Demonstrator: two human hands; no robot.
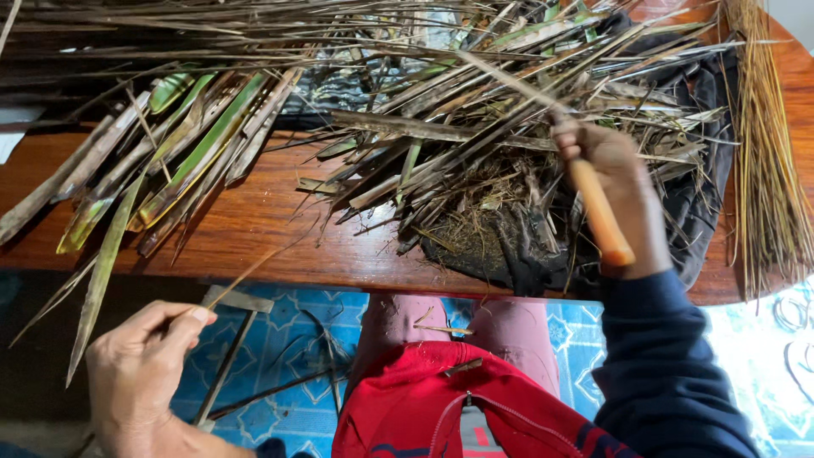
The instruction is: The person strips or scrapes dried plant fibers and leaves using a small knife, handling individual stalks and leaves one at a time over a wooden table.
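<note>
My left hand (140, 365) is low at the left, below the table edge, pinching the end of a thin brown leaf rib (246, 273) that runs up and right toward the table. My right hand (623, 191) is raised over the table at the right, closed around an orange wooden handle (600, 212) of a tool whose blade is hidden among the leaves. Under it lies a heap of dry palm leaf strips (449, 144) on a dark cloth (526, 254).
A brown wooden table (254, 229) carries green and dry leaf strips (186, 161) at the left and a bundle of thin straw-coloured ribs (767, 170) at the right edge. Below are my red garment (441, 399), knees and a blue patterned floor (288, 339) with scraps.
</note>
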